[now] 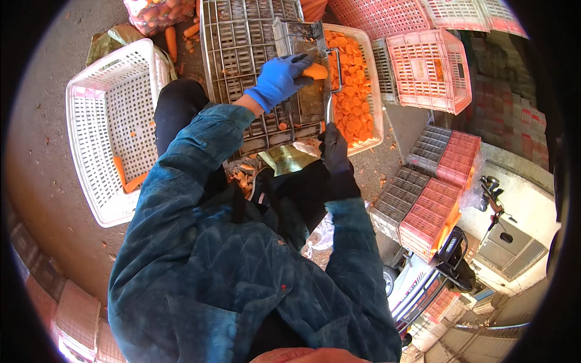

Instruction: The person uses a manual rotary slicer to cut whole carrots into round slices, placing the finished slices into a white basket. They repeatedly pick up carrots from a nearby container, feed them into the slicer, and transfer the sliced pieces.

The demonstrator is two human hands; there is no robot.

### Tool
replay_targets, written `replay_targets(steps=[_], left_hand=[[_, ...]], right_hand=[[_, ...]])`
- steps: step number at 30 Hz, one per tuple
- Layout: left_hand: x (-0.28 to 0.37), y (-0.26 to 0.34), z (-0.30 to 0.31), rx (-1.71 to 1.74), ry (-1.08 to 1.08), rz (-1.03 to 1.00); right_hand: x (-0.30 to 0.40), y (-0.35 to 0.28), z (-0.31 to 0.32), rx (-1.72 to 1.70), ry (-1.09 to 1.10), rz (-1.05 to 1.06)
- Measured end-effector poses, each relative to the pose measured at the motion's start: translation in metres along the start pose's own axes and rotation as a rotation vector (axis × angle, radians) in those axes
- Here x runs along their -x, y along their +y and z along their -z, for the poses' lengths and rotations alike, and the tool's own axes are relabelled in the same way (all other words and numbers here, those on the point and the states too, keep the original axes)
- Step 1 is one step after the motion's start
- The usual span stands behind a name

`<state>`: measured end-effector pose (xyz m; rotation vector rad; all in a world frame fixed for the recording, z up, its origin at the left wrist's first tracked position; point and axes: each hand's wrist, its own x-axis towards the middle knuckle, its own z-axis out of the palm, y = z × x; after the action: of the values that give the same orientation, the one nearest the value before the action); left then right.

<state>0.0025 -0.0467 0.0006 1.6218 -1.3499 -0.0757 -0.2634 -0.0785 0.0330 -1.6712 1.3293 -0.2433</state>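
My left hand (pixel 283 79), in a blue glove with dark fingertips, holds a carrot (pixel 316 71) against a metal-framed slicing board (pixel 313 100). The carrot's blunt end points right, towards the board's edge. In a dark glove, my right hand (pixel 334 147) grips the lower end of a long metal blade (pixel 330 109), which runs along that edge beside a bent metal rod (pixel 339 68). The handle is hidden inside my fist. Directly right of the blade, a pale plastic crate (pixel 379 122) holds many round carrot slices (pixel 352 100). The board rests on an upturned grey plastic crate (pixel 231 50).
To my left stands a white perforated crate (pixel 84 149) with a few carrot pieces (pixel 135 182). A mesh sack of carrots (pixel 159 16) is at the top. Carrot scraps (pixel 245 177) lie by my shoe. Red crates (pixel 429 68) and a parked vehicle (pixel 411 281) stand to the right.
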Motion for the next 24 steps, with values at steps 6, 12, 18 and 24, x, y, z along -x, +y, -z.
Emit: replay_targets(steps=[6,12,18,24], left_hand=[[0.002,-0.004,0.006,-0.049,-0.106,0.117],[0.000,-0.002,0.000,-0.064,0.002,0.051],[0.000,0.001,0.008,0.028,-0.044,0.116],[-0.003,-0.011,0.004,0.251,0.014,0.146]], right_hand=[[0.028,-0.085,0.024,-0.102,-0.139,-0.206],[0.028,-0.071,0.005,-0.100,-0.098,-0.177],[0.007,-0.001,-0.012,-0.156,-0.039,-0.089],[0.036,-0.116,0.038,-0.040,-0.128,-0.166]])
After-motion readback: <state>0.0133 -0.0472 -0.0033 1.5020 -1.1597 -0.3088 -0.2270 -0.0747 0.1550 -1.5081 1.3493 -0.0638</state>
